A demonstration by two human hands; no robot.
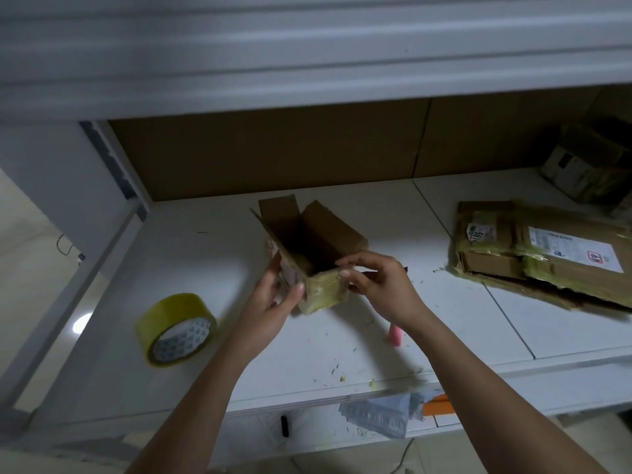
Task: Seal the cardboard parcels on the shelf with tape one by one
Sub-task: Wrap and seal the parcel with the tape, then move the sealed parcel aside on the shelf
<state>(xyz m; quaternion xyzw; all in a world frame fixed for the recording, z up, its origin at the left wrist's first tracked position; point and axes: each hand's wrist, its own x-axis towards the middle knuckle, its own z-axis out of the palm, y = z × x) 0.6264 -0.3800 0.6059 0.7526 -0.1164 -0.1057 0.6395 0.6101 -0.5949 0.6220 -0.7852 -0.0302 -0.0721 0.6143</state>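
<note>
Small open parcel sits mid-shelf, flaps up, old yellowish tape on its near end. Left hand grasps the near-left corner w/ fingers curled round it; right hand pinches the near-right edge. Step looks like folding flaps shut. Next: fetch tape roll, lying left of parcel, nearer the person. Already-taped parcels lie well right of it. White shelf is scuffed, w/ tape scraps; dim room.

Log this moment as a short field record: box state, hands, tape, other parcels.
box: small cardboard box, flaps open, near end taped
left hand: grips the box's left side
right hand: pinches the box's right near corner
tape roll: on the shelf, left of the hands, untouched
other parcels: taped parcels lie at right
</note>
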